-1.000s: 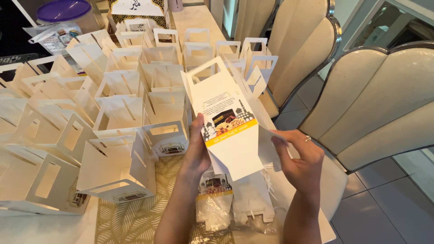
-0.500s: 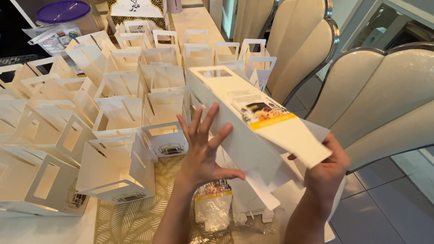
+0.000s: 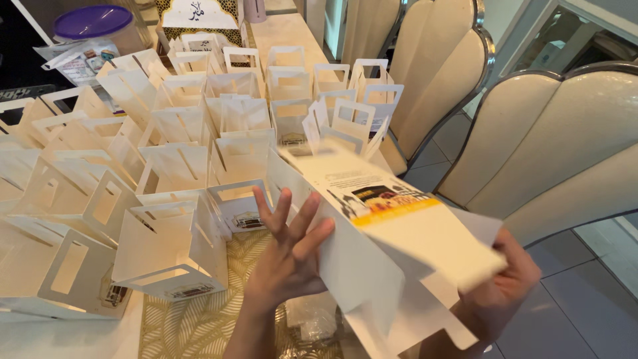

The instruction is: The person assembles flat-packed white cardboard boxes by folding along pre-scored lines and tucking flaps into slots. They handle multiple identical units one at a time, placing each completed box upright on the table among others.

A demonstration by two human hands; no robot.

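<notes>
Lying tilted between left hand [image 3: 287, 256] and right hand [image 3: 502, 286] — white half-folded carton [image 3: 372, 246], yellow-striped printed panel.

Box [image 3: 372, 233]: matt white card, glossy printed panel. Chairs [image 3: 571, 153]: smooth padded upholstery.

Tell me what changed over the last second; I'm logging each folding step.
The white box blank went from upright to tipped over, its cut-out end pointing away and lower. The left hand opened from a pinch to a flat palm on its side; the right hand shifted underneath its near end. The folded boxes on the table stayed put.
</notes>
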